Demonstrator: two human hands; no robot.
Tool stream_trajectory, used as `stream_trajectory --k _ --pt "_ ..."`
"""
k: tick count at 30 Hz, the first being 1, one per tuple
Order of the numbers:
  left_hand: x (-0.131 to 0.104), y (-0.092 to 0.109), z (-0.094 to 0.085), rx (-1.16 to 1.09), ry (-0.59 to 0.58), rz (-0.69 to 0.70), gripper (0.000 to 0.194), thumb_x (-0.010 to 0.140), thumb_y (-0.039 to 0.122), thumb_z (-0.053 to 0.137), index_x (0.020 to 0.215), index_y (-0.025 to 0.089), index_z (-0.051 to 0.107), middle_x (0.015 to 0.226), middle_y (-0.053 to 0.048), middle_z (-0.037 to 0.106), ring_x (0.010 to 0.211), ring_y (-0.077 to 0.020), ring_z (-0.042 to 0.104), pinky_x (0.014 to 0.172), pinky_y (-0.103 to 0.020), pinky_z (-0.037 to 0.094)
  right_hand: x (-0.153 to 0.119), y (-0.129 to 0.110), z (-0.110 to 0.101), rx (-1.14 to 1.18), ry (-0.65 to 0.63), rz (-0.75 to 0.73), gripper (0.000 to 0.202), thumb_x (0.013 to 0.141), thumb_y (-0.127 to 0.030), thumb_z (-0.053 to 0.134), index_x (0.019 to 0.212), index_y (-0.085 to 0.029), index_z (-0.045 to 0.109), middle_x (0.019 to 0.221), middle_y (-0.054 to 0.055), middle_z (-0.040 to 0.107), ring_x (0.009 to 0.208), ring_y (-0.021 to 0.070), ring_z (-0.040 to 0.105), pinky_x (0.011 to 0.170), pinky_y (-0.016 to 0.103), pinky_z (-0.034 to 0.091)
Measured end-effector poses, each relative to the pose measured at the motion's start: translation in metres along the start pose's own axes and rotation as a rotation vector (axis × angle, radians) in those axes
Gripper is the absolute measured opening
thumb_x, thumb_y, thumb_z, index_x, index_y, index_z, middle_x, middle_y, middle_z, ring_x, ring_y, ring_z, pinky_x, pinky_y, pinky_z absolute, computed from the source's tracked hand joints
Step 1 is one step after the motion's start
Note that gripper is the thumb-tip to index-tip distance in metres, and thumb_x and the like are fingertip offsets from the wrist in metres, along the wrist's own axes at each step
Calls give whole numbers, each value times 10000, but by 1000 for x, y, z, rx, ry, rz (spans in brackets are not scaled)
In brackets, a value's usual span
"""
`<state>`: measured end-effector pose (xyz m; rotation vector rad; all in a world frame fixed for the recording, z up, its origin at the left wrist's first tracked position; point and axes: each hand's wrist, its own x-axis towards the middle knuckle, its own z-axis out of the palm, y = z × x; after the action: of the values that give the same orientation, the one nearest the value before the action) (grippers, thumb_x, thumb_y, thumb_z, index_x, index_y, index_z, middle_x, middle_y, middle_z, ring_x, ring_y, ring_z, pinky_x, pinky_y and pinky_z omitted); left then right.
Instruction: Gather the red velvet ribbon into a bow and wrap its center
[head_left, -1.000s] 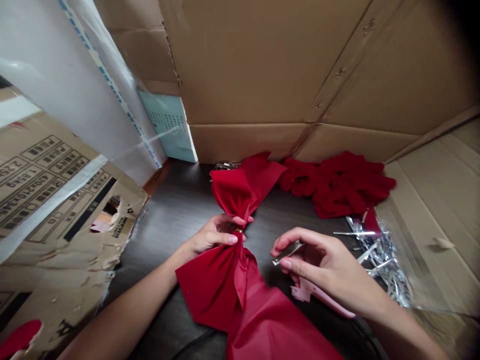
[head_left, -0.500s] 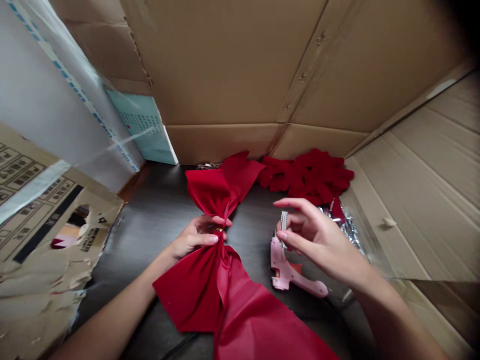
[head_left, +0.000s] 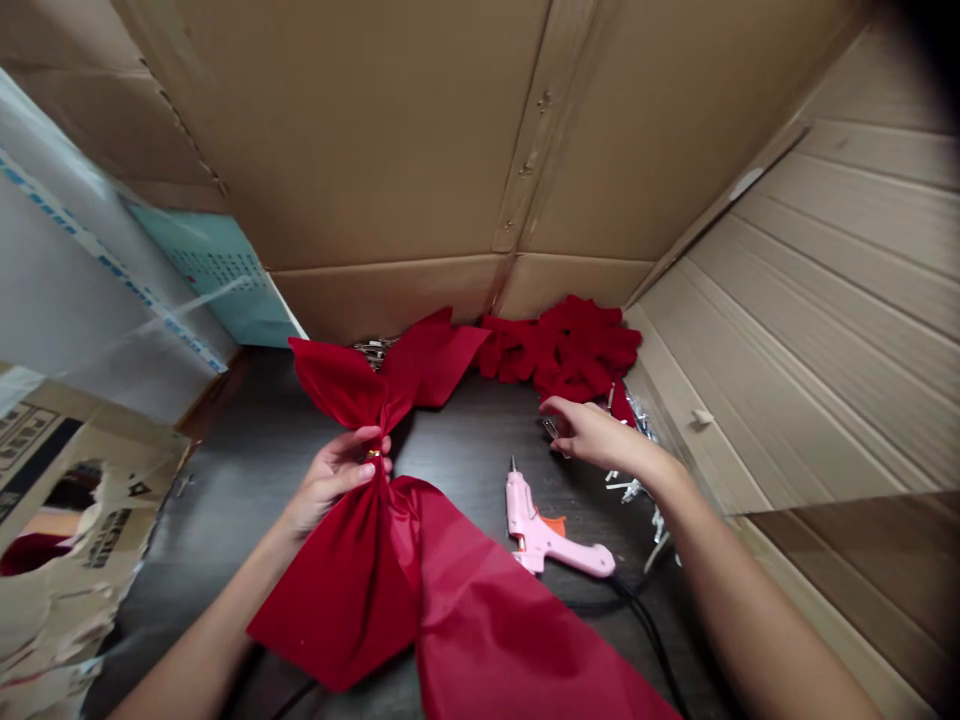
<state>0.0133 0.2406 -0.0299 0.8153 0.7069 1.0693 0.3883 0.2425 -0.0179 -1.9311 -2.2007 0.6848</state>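
Observation:
A large red fabric bow [head_left: 337,590] is pinched at its gathered middle by my left hand [head_left: 349,465], where a small gold band [head_left: 373,456] shows. Its lower parts spread toward the bottom edge, and its upper loops fan out above my fingers. My right hand [head_left: 581,432] is closed on a small metal clip [head_left: 551,428], held away from the bow, over the dark table. Just below that hand lies a pink glue gun [head_left: 555,540] with an orange trigger, its nozzle pointing away from me.
Dark red fabric pieces [head_left: 577,345] are heaped at the back right, beside silvery items [head_left: 637,485]. Metal clips [head_left: 373,350] lie behind the bow. Cardboard walls [head_left: 375,130] surround the dark table [head_left: 457,440]. A black cord [head_left: 652,630] trails from the glue gun.
The view has shifted right. My right hand has moved up and away from the glue gun with the metal clip. My left hand still pinches the bow, whose upper loops are spread wider.

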Motion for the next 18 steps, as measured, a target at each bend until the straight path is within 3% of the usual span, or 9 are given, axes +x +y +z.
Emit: stream_trajectory --k 7,12,15,18 --pt "4 3 -5 40 48 -68 396 628 205 861 1011 230 761 846 -95 771 709 -186 735 660 -233 607 3 -5 4 20 7 -65 400 747 -51 586 1122 -188 598 757 12 677 681 158 608 593 219 394" --pt "4 4 -6 9 67 -65 391 661 224 840 1041 240 748 838 -90 769 752 -227 744 704 -296 616 4 0 1 -17 142 -15 260 765 -97 604 1013 -159 647 797 55 687 717 186 627 624 245 422" --pt "4 5 -5 47 43 -45 384 673 214 830 1046 248 746 880 -88 764 760 -226 741 702 -295 613 8 6 -5 -32 278 18 193 835 -166 558 998 -148 660 941 103 691 844 221 646 736 291 468" --pt "3 5 -4 87 -12 -23 376 689 211 817 1055 256 743 909 -84 757 690 -193 722 634 -266 602 18 11 -8 -31 396 18 368 865 -130 477 1213 -146 597 1207 136 616 1080 240 606 934 333 452"
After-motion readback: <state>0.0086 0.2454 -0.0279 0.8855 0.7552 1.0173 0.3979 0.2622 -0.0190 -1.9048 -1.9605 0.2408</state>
